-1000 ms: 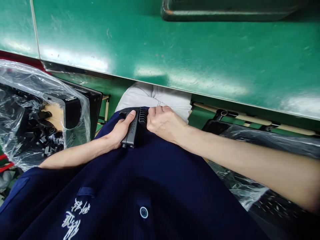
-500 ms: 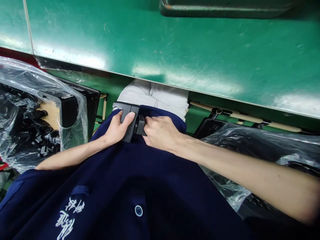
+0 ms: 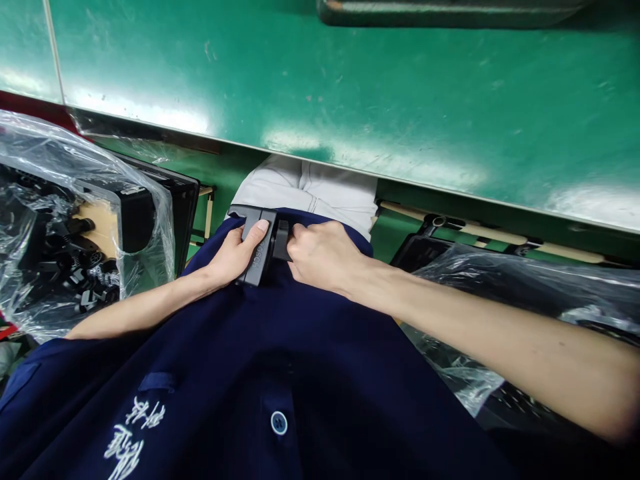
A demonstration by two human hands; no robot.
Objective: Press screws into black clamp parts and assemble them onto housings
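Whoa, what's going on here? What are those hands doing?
A person's left hand holds a black casing with letters on it. The right hand is closed on a smaller black part right beside it; I can't tell whether the two are joined. Both are held close to the dark blue shirt, just below the edge of the green table.

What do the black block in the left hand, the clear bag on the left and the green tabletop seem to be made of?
Black block in the left hand: probably moulded plastic, satin; crisp edges, lettering on its face.
Clear bag: thin, glossy plastic film; see-through, brightly creased.
Green tabletop: smooth, semi-gloss; blurred reflections, perhaps laminate or matting.
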